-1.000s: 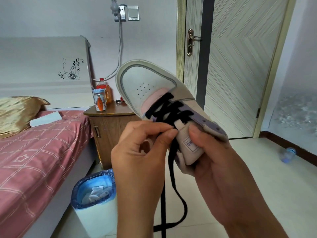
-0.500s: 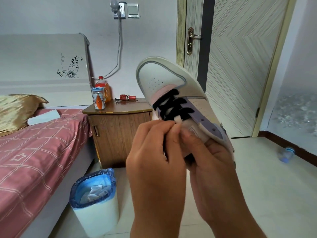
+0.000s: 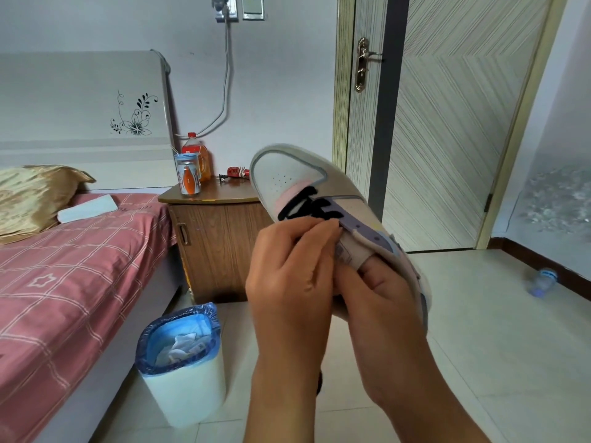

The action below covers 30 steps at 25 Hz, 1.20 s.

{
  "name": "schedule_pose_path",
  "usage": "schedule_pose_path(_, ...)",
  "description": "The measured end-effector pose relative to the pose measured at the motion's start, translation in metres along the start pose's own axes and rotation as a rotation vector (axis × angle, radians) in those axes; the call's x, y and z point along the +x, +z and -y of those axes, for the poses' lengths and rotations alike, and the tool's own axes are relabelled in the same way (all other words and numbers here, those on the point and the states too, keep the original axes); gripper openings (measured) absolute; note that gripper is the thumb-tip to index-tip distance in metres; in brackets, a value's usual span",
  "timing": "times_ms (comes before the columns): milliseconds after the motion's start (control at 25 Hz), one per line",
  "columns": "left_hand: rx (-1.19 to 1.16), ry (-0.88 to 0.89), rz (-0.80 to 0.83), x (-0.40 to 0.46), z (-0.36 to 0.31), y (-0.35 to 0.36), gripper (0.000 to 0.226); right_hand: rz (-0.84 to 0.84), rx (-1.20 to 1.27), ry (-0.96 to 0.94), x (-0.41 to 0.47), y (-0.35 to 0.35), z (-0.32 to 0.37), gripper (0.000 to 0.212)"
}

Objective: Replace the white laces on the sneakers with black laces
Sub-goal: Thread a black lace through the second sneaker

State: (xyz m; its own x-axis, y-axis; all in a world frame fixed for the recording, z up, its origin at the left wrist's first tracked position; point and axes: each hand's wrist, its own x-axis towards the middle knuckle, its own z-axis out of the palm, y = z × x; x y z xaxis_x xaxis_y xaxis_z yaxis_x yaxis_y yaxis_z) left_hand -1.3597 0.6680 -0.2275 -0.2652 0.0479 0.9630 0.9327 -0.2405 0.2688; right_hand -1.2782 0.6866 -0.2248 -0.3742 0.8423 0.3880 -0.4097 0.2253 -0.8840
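Your right hand [image 3: 380, 302] grips the sneaker [image 3: 319, 193]; your left hand [image 3: 287, 276] pinches at its black lace [image 3: 307, 206]

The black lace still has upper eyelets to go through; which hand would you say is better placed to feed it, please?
Probably the left hand: its fingertips pinch at the black lace, while the right hand grips the sneaker.
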Motion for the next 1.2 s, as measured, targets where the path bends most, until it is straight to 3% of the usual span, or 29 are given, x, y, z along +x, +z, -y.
schedule_pose_path(200, -0.041, -0.217, 0.236, -0.009, 0.014, 0.015, 0.021, -0.024, -0.208, 0.020, 0.007, -0.014, -0.017, 0.019)
schedule_pose_path(320, -0.096, -0.432, 0.351, -0.015, 0.019, 0.020, 0.012, 0.056, -0.313, 0.127, 0.017, -0.029, -0.032, 0.019)
schedule_pose_path(440, -0.200, -0.683, 0.492, -0.031, 0.032, 0.031, 0.011, 0.115, -0.162, 0.378, 0.023, -0.055, -0.049, 0.016)
schedule_pose_path(560, -0.243, -0.878, 0.749, -0.079, 0.049, 0.054, 0.012, 0.110, -0.012, 0.687, 0.008, -0.096, -0.098, 0.015)
schedule_pose_path(680, -0.379, -1.037, 0.824, -0.131, 0.054, 0.066, 0.014, 0.013, 0.085, 0.941, -0.027, -0.145, -0.167, 0.024)
schedule_pose_path(880, -0.666, -1.124, 0.608, -0.175, 0.051, 0.090, 0.015, -0.330, 0.146, 1.300, -0.131, -0.207, -0.292, 0.022)
schedule_pose_path(1000, -0.713, -1.298, 0.858, -0.236, 0.040, 0.102, 0.017, -0.576, 0.436, 1.407, -0.177, -0.208, -0.320, 0.023)
schedule_pose_path(1040, -0.705, -1.338, 0.990, -0.262, 0.034, 0.102, 0.018, -0.551, 0.478, 1.450, -0.185, -0.204, -0.320, 0.023)
schedule_pose_path(1080, -0.694, -1.359, 1.105, -0.286, 0.029, 0.100, 0.019, -0.423, 0.381, 1.531, -0.191, -0.202, -0.316, 0.019)
schedule_pose_path(1160, -0.687, -1.377, 1.226, -0.315, 0.023, 0.093, 0.017, -0.055, -0.130, 1.606, -0.196, -0.211, -0.307, 0.009)
schedule_pose_path(1200, -0.694, -1.376, 1.242, -0.320, 0.023, 0.091, 0.015, 0.034, -0.376, 1.550, -0.195, -0.221, -0.302, 0.024)
